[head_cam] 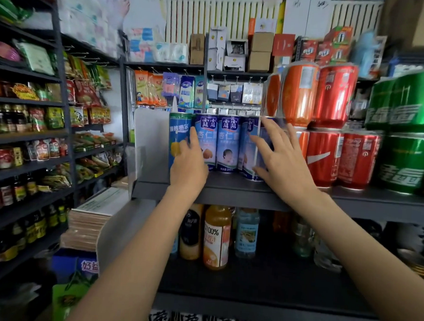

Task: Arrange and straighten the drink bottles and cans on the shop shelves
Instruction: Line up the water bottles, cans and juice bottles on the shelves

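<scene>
Two bare forearms reach up from the bottom of the view to a grey shelf point(229, 185). The left hand point(188, 169) rests against the front of a row of tall slim cans, its fingers lying on the gap between the teal-topped can point(178, 134) at the row's left end and the first of the blue-and-white cans point(227, 144); whether the fingers curl round either can I cannot tell, since the back of the hand hides them. The right hand point(279, 159) is spread wide, fingers straight and apart, held over the right end of the same row (this part is blurred), gripping nothing; I cannot tell if its fingertips touch the last can.

The slim cans stand upright, side by side at the shelf's front edge. Just to their right are red cans point(339, 157) and then green cans point(405, 163), each group with a second tier stacked on top, an orange can point(298, 93) among the upper ones.

On the shelf below stand bottles, an orange juice bottle point(216, 236) among them.

Farther off, packets hang on hooks point(185, 90), cardboard boxes point(261, 51) sit above them, and dark shelving at the left point(23, 135) holds jars and snack bags.
</scene>
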